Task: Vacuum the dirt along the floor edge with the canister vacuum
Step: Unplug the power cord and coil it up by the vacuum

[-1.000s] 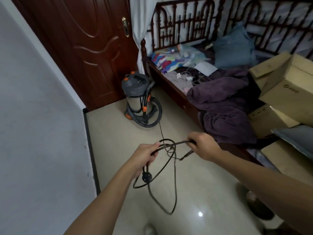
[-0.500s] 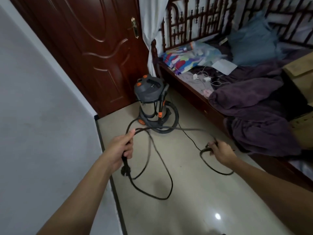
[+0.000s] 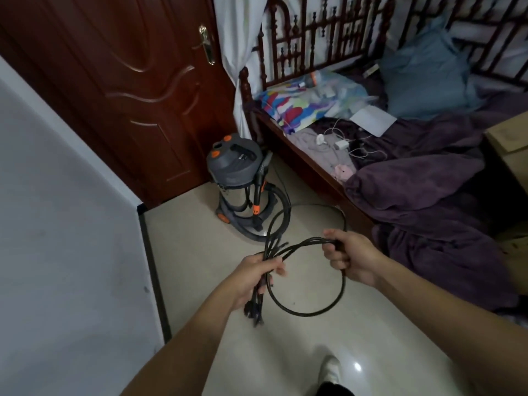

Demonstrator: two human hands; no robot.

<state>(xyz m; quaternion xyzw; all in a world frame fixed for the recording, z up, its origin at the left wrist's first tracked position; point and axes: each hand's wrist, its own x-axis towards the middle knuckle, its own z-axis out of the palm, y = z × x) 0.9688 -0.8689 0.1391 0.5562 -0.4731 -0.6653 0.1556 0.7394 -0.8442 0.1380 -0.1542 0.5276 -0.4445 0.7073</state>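
Closing together since before, left hand (image 3: 251, 277), right hand (image 3: 350, 257), cord (image 3: 311, 310) gathered

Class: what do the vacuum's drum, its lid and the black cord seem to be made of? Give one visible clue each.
The drum looks like stainless steel, polished: it mirrors its surroundings. The lid is probably moulded plastic, matt grey with orange knobs. The power cord seems rubber- or PVC-sheathed, matt black: it bends into loose loops.

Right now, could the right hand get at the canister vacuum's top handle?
Probably not yet: the right hand grips the looped cord, and the canister vacuum stands farther off by the door. Only floor and slack cord lie between.
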